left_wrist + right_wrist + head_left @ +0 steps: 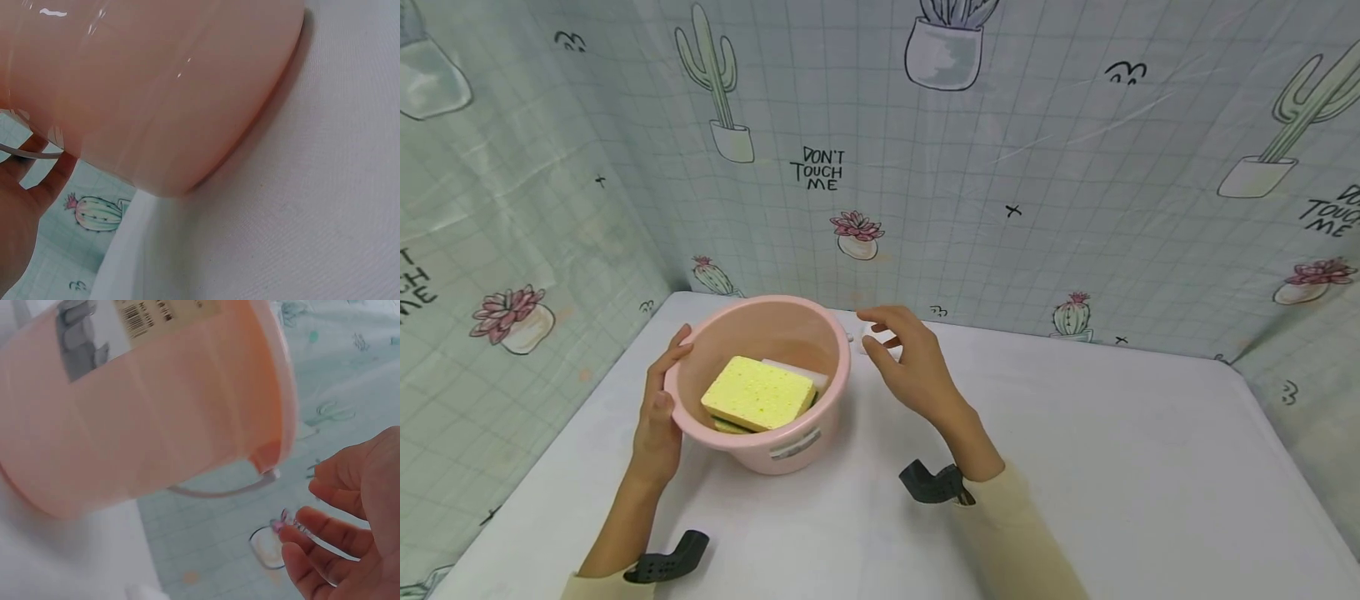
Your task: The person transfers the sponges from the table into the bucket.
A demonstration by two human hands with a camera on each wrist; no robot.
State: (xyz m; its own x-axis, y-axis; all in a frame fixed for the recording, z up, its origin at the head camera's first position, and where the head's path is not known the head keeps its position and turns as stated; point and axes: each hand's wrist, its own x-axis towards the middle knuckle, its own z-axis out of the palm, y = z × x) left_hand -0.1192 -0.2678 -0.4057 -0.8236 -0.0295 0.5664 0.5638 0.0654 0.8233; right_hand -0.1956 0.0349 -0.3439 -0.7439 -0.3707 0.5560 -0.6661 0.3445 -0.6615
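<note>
A pink bucket (760,310) stands on the white table, its mouth turned up toward me. Inside it a yellow sponge (758,392) lies on top, over a white block (797,372) and a second yellow-green piece at the bottom. My left hand (658,417) holds the bucket's left rim; in the left wrist view its fingers reach the side by the grey handle (31,154), fingertips partly hidden. Just off the right rim, my right hand (913,362) hovers with loosely bent fingers and nothing between them. The right wrist view shows its fingers apart from the bucket's handle (219,490).
A small white object (871,343) lies partly hidden behind my right hand, close to the table's back edge. Cactus-print cloth (925,183) walls off the back and both sides of the white table (1112,467). The bucket carries a printed label (147,322).
</note>
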